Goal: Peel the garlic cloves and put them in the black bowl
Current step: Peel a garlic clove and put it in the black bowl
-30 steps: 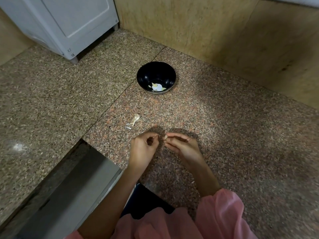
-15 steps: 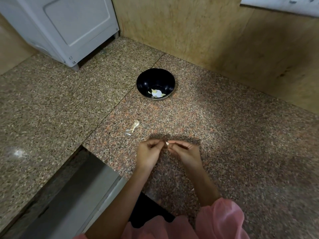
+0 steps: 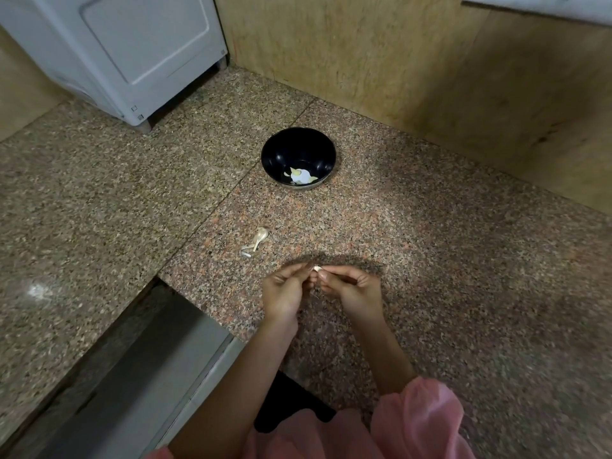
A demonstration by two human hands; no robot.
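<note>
Pinched between left hand (image 3: 287, 290) and right hand (image 3: 351, 287), the garlic clove (image 3: 317, 269) looks light, firm, papery-skinned; best held by its ends, black bowl (image 3: 298, 158) beyond.

Open granite counter (image 3: 414, 246) lies btwn hands and black bowl (image 3: 298, 158); only obstacle nearby is a small heap of garlic skins (image 3: 255, 242), left of the direct line. Bowl mouth unobstructed from above. Wood wall (image 3: 397, 61) closes far side & right; white appliance (image 3: 132, 51) blocks far left; counter edge drops near left.
</note>
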